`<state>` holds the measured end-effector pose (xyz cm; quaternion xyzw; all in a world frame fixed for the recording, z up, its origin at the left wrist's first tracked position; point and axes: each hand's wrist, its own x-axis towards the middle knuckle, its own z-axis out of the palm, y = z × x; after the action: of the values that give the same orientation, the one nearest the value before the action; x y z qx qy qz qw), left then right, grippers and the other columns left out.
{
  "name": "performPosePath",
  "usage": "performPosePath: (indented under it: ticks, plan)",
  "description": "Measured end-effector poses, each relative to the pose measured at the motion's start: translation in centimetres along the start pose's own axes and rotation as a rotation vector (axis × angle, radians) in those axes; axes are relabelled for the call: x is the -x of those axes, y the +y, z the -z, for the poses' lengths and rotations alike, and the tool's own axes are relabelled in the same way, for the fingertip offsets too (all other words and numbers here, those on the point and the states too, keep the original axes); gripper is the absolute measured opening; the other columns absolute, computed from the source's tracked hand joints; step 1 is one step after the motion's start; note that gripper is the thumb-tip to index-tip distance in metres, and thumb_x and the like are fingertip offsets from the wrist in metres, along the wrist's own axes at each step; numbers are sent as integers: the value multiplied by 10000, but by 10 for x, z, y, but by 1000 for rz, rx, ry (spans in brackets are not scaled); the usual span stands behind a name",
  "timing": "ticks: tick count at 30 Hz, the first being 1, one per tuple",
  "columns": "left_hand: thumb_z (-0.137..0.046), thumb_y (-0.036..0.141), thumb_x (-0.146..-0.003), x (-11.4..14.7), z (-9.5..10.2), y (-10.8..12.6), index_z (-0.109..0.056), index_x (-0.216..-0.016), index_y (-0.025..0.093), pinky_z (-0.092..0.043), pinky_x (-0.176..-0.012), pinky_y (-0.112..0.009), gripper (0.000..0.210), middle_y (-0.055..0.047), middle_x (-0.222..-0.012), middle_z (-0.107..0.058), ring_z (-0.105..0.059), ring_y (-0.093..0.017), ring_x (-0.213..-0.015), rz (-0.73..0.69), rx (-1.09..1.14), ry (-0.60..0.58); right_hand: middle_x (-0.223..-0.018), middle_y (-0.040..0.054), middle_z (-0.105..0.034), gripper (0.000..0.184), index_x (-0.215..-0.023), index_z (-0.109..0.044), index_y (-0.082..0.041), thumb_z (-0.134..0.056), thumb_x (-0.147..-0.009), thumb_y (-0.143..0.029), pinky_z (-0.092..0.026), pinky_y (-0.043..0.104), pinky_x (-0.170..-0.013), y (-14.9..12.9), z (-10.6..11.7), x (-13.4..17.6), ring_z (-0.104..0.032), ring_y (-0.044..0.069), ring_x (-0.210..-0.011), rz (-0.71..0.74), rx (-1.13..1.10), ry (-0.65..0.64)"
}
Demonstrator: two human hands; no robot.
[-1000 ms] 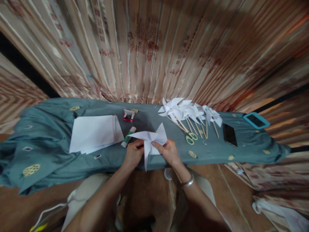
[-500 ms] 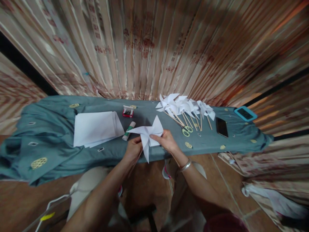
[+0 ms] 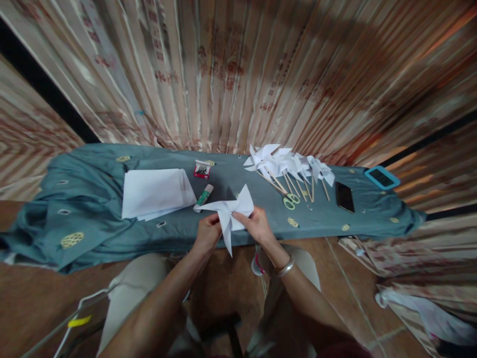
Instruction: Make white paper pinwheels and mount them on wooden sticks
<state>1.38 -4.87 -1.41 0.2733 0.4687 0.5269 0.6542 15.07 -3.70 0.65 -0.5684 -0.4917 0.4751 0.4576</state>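
A white paper pinwheel [image 3: 225,217] is held between my two hands over the table's front edge, its pointed blades spread out. My left hand [image 3: 208,229] grips it from the left, with the fingers partly hidden behind the paper. From the right, my right hand [image 3: 259,224] pinches it, the thumb pressed near its centre where a small dark spot shows. A green and white glue stick [image 3: 204,197] lies just beyond my left hand. Farther back is a small open red box [image 3: 201,171] with small metal pieces inside.
White paper sheets [image 3: 158,194] lie stacked on the left of the green tablecloth [image 3: 100,233]. Several pinwheels on sticks [image 3: 286,161] lie at the back right, beside green-handled scissors [image 3: 290,201]. A dark phone [image 3: 345,197] and a blue-framed device [image 3: 382,177] are farther right. A curtain [image 3: 223,74] hangs behind.
The camera view has shifted slightly, so the table things appear a little to the right. Both hands keep hold of the pinwheel, which sits slightly lower in view.
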Motion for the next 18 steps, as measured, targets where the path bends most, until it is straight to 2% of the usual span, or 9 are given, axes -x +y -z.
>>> performPosePath:
  ticks: [6,11,14,18]
  plan:
    - [-839,254,-438,-15,5,6,-772,-677,164,-553,-720,-335,263,-37,-705,-756,-698,-266,-789,-76,-95,12,-781,57,-780,340,-773,-753,-158,-803,-562,-419,-548,322,-628,-4,0,-5,-695,214,-658,0,-8,62]
    - [-839,263,-458,-19,4,19,-776,-708,161,-538,-705,-298,278,-52,-743,-760,-698,-250,-803,-156,-158,30,-791,68,-783,348,-758,-754,-161,-845,-495,-369,-571,339,-664,-8,2,-9,-706,214,-665,-81,-189,82]
    - [-837,287,-489,-14,-4,26,-779,-761,155,-538,-694,-297,308,-59,-744,-760,-701,-226,-741,-73,-23,9,-778,65,-782,341,-749,-752,-164,-861,-491,-359,-581,335,-658,-12,3,-6,-706,208,-646,-99,-270,75]
    - [-845,291,-469,-5,-14,38,-777,-805,141,-535,-619,-300,374,-65,-697,-750,-692,-227,-662,77,63,-49,-804,58,-783,241,-790,-750,-167,-806,-638,-346,-590,314,-648,-22,6,11,-712,200,-663,38,-202,79]
